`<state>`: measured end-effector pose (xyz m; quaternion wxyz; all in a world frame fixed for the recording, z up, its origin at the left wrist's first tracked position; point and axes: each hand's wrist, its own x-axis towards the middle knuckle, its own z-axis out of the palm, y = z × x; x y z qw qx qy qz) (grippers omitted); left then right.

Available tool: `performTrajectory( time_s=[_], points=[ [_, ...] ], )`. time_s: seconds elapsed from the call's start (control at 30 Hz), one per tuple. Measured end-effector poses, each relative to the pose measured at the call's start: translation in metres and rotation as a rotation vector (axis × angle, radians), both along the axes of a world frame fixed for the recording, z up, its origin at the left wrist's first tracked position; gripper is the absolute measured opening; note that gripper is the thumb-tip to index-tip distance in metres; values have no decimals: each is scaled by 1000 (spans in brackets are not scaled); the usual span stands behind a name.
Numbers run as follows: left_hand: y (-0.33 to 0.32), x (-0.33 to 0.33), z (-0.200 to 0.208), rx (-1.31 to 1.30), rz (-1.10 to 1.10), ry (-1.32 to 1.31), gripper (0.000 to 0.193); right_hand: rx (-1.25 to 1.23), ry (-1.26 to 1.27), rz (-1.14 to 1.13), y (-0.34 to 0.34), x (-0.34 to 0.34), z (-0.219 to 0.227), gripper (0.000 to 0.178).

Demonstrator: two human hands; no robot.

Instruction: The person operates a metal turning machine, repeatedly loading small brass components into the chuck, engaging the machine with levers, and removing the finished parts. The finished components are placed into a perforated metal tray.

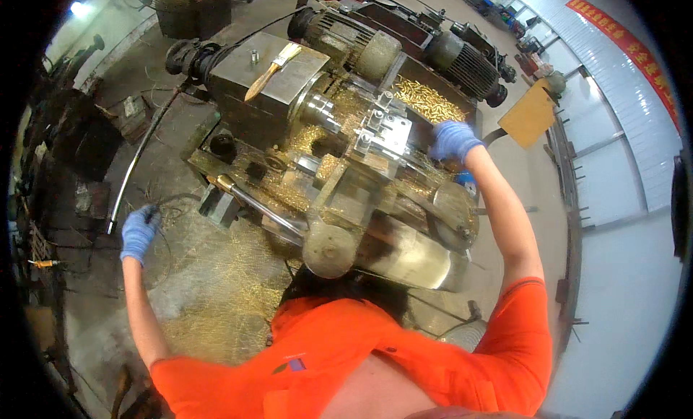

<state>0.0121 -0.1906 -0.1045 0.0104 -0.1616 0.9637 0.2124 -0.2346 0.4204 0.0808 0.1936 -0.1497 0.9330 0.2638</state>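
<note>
My left hand, in a blue knit glove, hangs at the left beside the lower end of a long metal lever, with a gap between them. A dark patch covers its fingertips, so how they are bent is unclear. On the right, my gloved right hand is curled at the far side of the lathe, by the tool post. What its fingers close on is hidden. Small brass pieces lie heaped just beyond it. The lathe's chuck faces the tool post, and brass chips cover the bed around it.
A wooden-handled brush and a small metal cylinder rest on the headstock top. Motors stand behind. A round handwheel juts toward me. Chips litter the floor. A brown board stands to the right.
</note>
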Motion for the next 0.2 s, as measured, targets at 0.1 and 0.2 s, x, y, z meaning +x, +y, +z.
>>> performTrajectory(
  time_s=[0.1, 0.2],
  points=[
    [10, -27, 41, -21, -75, 262, 28, -398, 186, -11, -7, 10, 3, 47],
    [4, -44, 73, -229, 27, 282, 31, -550, 58, -26, -33, 16, 8, 52]
  ],
)
